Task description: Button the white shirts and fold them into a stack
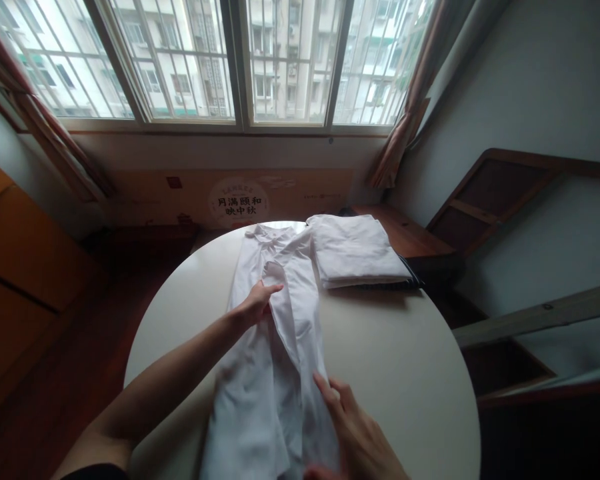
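A white shirt (275, 347) lies lengthwise on a round white table (405, 360), collar at the far end, its sides folded in toward the middle. My left hand (257, 303) reaches out over the shirt's middle, fingers closed on a fold of the cloth. Near the table's front edge my right hand (355, 433) rests on the shirt's lower right part, its fingers stretched along the fabric.
A stack of folded white and dark clothes (357, 253) sits at the table's far right. Behind the table run a cardboard box with printed characters (235, 200) and a barred window (240, 60) with curtains. Wooden furniture stands at the left and right.
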`<action>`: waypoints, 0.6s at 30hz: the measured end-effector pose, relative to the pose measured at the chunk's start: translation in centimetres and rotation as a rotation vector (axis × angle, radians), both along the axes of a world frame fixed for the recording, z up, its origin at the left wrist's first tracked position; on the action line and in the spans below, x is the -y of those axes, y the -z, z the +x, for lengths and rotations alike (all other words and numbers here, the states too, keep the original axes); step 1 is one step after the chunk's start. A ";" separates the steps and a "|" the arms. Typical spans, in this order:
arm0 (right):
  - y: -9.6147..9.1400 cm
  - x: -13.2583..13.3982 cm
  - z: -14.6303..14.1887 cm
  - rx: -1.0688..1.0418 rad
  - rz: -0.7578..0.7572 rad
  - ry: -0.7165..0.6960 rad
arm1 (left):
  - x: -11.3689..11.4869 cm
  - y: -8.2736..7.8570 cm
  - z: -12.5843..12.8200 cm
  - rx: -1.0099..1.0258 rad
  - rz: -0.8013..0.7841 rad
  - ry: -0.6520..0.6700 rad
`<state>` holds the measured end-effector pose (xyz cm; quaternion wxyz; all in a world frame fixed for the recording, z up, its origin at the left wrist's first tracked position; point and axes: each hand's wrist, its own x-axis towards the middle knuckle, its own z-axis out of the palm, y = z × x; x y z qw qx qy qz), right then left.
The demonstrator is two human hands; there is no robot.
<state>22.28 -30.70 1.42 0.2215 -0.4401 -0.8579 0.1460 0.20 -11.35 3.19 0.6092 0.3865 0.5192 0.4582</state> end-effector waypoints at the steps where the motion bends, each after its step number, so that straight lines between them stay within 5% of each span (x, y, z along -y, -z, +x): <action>1: 0.1 0.5 -0.1 0.050 0.095 -0.033 | 0.9 -0.1 -0.1 -0.004 -0.033 0.044; 5: -0.7 0.8 0.0 0.167 0.499 -0.123 | 4.4 -0.3 -0.1 -0.064 -0.116 0.179; 7: -2.1 0.2 0.5 0.136 0.582 -0.132 | 5.1 -0.3 0.0 -0.073 -0.100 0.181; 14: -7.4 -1.3 0.1 -0.427 0.228 0.047 | 2.7 -1.0 -0.1 0.139 -0.038 -0.023; 18: -5.8 -1.6 -3.1 -0.221 0.424 -0.312 | 3.3 -1.0 -1.4 0.001 -0.164 -0.023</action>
